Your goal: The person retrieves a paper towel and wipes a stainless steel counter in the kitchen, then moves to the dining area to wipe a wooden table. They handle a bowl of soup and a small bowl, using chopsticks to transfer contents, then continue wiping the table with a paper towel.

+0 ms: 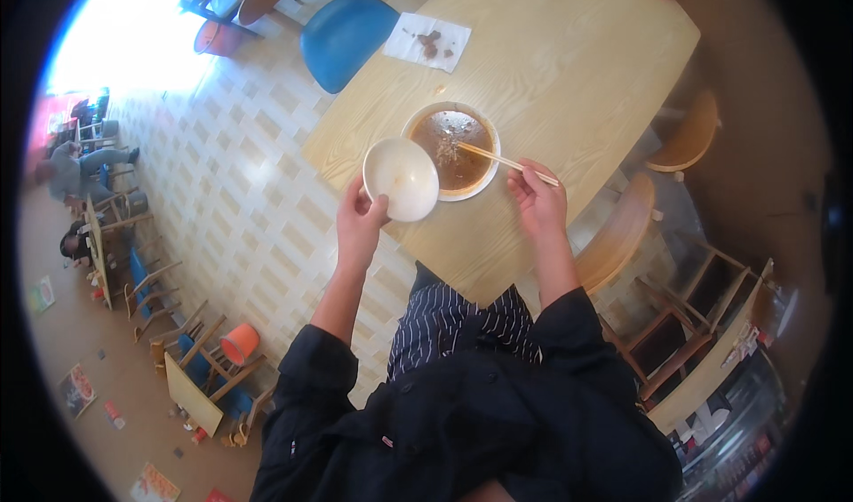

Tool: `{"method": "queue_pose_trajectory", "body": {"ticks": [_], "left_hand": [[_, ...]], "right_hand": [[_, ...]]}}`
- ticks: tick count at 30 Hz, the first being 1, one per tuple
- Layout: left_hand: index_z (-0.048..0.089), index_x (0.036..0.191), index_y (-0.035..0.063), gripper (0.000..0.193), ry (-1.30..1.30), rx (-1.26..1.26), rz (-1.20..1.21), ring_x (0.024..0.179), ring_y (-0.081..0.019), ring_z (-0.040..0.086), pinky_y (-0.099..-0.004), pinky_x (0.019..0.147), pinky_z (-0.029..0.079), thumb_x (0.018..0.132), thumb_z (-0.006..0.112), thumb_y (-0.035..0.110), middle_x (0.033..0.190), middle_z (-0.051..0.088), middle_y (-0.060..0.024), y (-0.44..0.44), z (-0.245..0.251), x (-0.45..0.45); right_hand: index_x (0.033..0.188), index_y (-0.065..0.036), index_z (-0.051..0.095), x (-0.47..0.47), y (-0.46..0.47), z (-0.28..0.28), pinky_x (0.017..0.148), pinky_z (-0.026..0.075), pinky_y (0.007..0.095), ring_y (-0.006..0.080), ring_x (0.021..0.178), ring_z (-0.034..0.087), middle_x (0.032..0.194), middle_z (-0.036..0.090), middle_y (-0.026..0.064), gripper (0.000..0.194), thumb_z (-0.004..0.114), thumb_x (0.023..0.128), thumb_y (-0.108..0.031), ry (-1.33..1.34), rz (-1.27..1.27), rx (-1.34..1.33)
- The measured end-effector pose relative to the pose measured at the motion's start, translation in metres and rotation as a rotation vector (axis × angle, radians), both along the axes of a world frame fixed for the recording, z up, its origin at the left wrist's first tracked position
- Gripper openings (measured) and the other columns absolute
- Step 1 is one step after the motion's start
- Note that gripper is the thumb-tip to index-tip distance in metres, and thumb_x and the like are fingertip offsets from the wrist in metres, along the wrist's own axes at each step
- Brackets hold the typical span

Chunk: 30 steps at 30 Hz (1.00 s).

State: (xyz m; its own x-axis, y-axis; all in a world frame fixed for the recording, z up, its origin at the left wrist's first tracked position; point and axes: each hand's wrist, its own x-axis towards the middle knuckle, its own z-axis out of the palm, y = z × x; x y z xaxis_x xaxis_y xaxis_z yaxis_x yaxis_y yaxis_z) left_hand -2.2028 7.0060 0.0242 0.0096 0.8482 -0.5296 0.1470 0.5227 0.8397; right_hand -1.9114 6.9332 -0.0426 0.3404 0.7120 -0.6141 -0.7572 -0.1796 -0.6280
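Observation:
My left hand [363,212] grips the rim of a small white bowl [402,175], tilted so that its inside faces up at me. A few faint brownish marks show in it. The small bowl overlaps the left edge of a large white bowl [492,181] on the wooden table. Brown broth [460,119] with bits of food fills much of that bowl. A pair of wooden chopsticks [506,161] sits in my right hand [543,199], their tips in the broth near some pale scraps of food [448,149].
A white napkin [430,42] with brown scraps lies further back on the table [566,69]. A blue-seated chair [350,39] stands at the left edge, wooden chairs [616,235] at the right. Orange bins [240,344] stand on the tiled floor. A person [73,169] sits far left.

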Motion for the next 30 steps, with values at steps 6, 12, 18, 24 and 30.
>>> {"method": "queue_pose_trajectory", "body": {"ticks": [6, 12, 18, 24, 30], "left_hand": [[0.050, 0.141, 0.0080, 0.048, -0.254, -0.345, -0.068, 0.112, -0.0229, 0.063, -0.0446, 0.096, 0.055, 0.094, 0.059, 0.015, 0.121, 0.063, -0.0092, -0.058, -0.031, -0.031], [0.057, 0.128, 0.0047, 0.038, -0.308, -0.374, -0.125, 0.089, -0.0191, 0.065, -0.0350, 0.071, 0.057, 0.090, 0.061, 0.006, 0.104, 0.065, -0.0065, -0.115, -0.102, -0.028], [0.052, 0.140, 0.0033, 0.056, -0.407, -0.201, -0.228, 0.104, -0.0171, 0.064, -0.0322, 0.086, 0.055, 0.084, 0.057, -0.004, 0.120, 0.066, -0.0091, -0.112, -0.125, -0.006], [0.053, 0.138, 0.0033, 0.051, -0.227, -0.278, -0.348, 0.087, -0.0144, 0.066, -0.0295, 0.073, 0.057, 0.094, 0.069, 0.022, 0.107, 0.070, -0.0095, -0.108, -0.119, -0.023], [0.052, 0.138, 0.0012, 0.055, -0.200, -0.321, -0.256, 0.082, -0.0164, 0.067, -0.0316, 0.071, 0.058, 0.094, 0.070, 0.029, 0.100, 0.070, -0.0113, -0.106, -0.122, -0.051]], "right_hand": [[0.116, 0.005, 0.064, 0.006, -0.022, -0.006, 0.078, 0.062, 0.0323, 0.0211, 0.089, 0.072, 0.103, 0.071, 0.0146, 0.023, 0.063, 0.097, -0.007, 0.059, 0.380, -0.056], [0.108, 0.002, 0.067, -0.010, -0.051, -0.015, 0.080, 0.060, 0.0346, 0.0215, 0.090, 0.070, 0.102, 0.070, 0.0126, 0.016, 0.067, 0.094, -0.005, -0.051, 0.540, -0.054], [0.110, 0.000, 0.065, -0.003, -0.067, -0.022, 0.066, 0.061, 0.0292, 0.0188, 0.077, 0.070, 0.092, 0.070, 0.0094, 0.017, 0.063, 0.095, -0.008, -0.100, 0.431, -0.242], [0.110, -0.001, 0.065, 0.007, -0.084, -0.046, 0.061, 0.061, 0.0286, 0.0188, 0.075, 0.070, 0.089, 0.068, 0.0080, 0.019, 0.057, 0.098, -0.014, -0.075, 0.330, -0.278], [0.112, -0.003, 0.064, 0.003, -0.088, -0.050, 0.059, 0.060, 0.0283, 0.0180, 0.075, 0.069, 0.092, 0.067, 0.0072, 0.020, 0.056, 0.097, -0.014, -0.142, 0.457, -0.305]]}}
